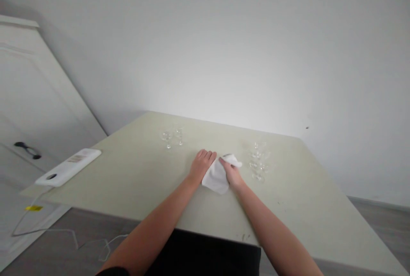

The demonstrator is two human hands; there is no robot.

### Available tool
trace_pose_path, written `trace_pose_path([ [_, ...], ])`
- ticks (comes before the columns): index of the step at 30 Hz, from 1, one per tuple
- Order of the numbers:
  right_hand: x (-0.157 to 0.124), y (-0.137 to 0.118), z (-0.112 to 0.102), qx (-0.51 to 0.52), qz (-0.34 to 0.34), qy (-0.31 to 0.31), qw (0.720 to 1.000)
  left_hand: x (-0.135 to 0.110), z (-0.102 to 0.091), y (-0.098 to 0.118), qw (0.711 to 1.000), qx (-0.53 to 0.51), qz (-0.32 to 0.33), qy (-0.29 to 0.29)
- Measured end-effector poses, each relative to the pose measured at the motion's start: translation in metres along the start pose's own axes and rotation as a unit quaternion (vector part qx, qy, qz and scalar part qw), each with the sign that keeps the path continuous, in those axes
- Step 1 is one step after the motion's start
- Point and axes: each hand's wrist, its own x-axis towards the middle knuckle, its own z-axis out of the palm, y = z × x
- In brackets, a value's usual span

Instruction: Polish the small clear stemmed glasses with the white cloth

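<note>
A white cloth [215, 178] lies partly spread and partly folded on the table, between my two hands. My left hand [202, 164] rests palm down at its left edge, with the fingers lying flat and close together. From the right, my right hand [233, 175] grips the upper part of the cloth, its thumb on top; a fold sticks out beyond the fingers. Whether anything lies inside that fold is hidden. Two small clear stemmed glasses [168, 137] stand to the left, past my left hand. Several more clear glasses [256, 164] are grouped right of the cloth.
The pale table [134, 182] reaches to a white wall [224, 54]. At its left edge lies a white flat device [68, 167] with a cable [43, 230] hanging to the floor. A white cabinet [35, 109] with a dark handle stands left. Small marks [245, 237] show near the front edge.
</note>
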Motion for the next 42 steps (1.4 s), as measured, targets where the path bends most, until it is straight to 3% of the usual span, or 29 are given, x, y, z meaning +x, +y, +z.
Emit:
trace_pose_path([
  [2, -0.002, -0.001, 0.0, 0.046, 0.055, -0.006, 0.997, -0.001, 0.0, 0.0, 1.0, 0.005, 0.017, -0.012],
  [4, -0.005, -0.006, -0.006, 0.021, 0.058, -0.052, 0.997, -0.003, 0.003, -0.001, 0.999, 0.004, 0.012, -0.041],
  [6, -0.007, -0.013, -0.015, -0.029, 0.018, -0.084, 0.996, -0.004, 0.007, -0.001, 0.997, 0.003, -0.011, -0.072],
  [8, -0.007, -0.02, -0.021, -0.121, -0.075, -0.091, 0.986, -0.003, 0.009, -0.001, 0.996, 0.0, -0.031, -0.088],
  [10, -0.005, -0.023, -0.02, -0.174, -0.139, -0.072, 0.972, -0.001, 0.008, -0.001, 0.996, -0.003, -0.04, -0.075],
  [11, -0.005, -0.023, -0.017, -0.163, -0.134, -0.058, 0.976, 0.0, 0.007, 0.0, 0.997, -0.004, -0.041, -0.058],
  [15, -0.006, -0.015, -0.004, 0.021, 0.055, -0.043, 0.997, 0.0, 0.002, 0.001, 1.0, -0.006, -0.007, -0.009],
  [17, -0.008, -0.014, -0.004, 0.036, 0.089, -0.053, 0.994, -0.001, 0.003, 0.001, 1.0, -0.009, 0.012, -0.023],
  [21, -0.01, -0.02, -0.012, -0.156, -0.083, -0.085, 0.981, 0.0, 0.007, -0.002, 0.996, -0.025, -0.02, -0.081],
  [23, -0.01, -0.021, -0.009, -0.185, -0.14, -0.064, 0.971, 0.002, 0.007, -0.004, 0.994, -0.024, -0.044, -0.093],
  [25, -0.009, -0.02, -0.002, -0.128, -0.094, -0.043, 0.986, 0.003, 0.006, -0.006, 0.997, -0.013, -0.035, -0.069],
  [28, -0.009, -0.016, 0.007, 0.021, 0.083, -0.075, 0.994, 0.001, 0.001, -0.008, 1.0, 0.001, 0.016, -0.007],
  [30, -0.011, -0.015, 0.005, 0.043, 0.107, -0.102, 0.988, -0.001, 0.0, -0.008, 0.999, 0.002, 0.039, 0.009],
  [33, -0.014, -0.02, -0.004, -0.125, -0.034, -0.09, 0.988, -0.001, 0.003, -0.009, 0.999, -0.019, 0.031, -0.012],
  [36, -0.017, -0.023, -0.007, -0.291, -0.2, -0.049, 0.934, 0.002, 0.012, -0.012, 0.997, -0.057, -0.014, -0.056],
  [38, -0.015, -0.021, -0.004, -0.305, -0.235, -0.038, 0.922, 0.003, 0.016, -0.015, 0.996, -0.078, -0.026, -0.046],
  [40, -0.012, -0.016, 0.001, -0.257, -0.175, -0.033, 0.95, 0.002, 0.018, -0.016, 0.996, -0.083, -0.013, 0.003],
  [42, -0.008, -0.011, 0.003, -0.175, -0.07, -0.033, 0.981, 0.001, 0.017, -0.016, 0.996, -0.067, 0.02, 0.051],
])
